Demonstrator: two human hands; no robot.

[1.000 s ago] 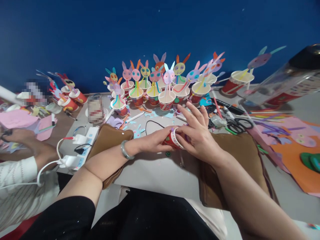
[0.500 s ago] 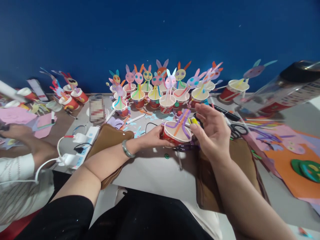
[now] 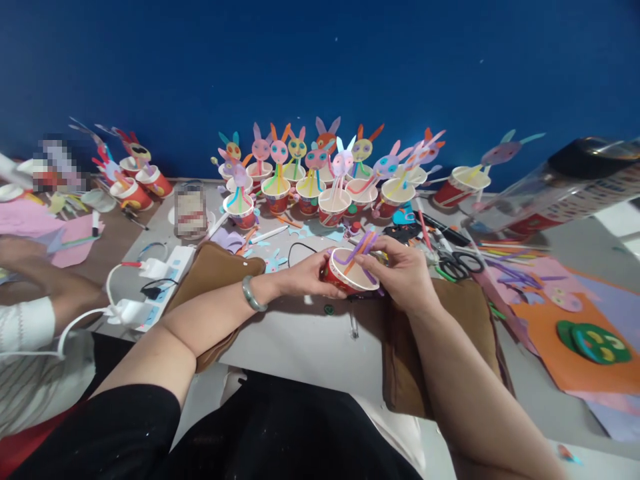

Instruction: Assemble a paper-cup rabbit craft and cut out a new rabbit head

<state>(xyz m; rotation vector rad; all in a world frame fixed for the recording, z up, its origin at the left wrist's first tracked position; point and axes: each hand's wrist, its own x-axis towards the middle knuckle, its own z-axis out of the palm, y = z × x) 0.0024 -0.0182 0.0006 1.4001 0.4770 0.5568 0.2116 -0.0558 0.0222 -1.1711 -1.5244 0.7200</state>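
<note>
My left hand (image 3: 315,273) is closed around the side of a red paper cup (image 3: 345,281), which tilts a little with its white inside facing up. Purple and orange pipe cleaners (image 3: 361,252), bent and bunched together, stick up from inside the cup. The thumb and fingers of my right hand (image 3: 403,270) pinch this bunch at the cup's right rim. Part of the cup's right side is hidden behind that hand.
Several finished cups with paper rabbit heads (image 3: 335,203) stand along the blue wall. Black scissors (image 3: 460,265), a large clear bottle (image 3: 550,190) and orange paper (image 3: 555,333) lie at right. At left are a power strip (image 3: 170,280) and another person's arm (image 3: 60,287).
My right hand has come down and inward from beside the cup and closed on the pipe cleaners. A yellow piece by its thumb no longer shows. My left hand still holds the cup.
</note>
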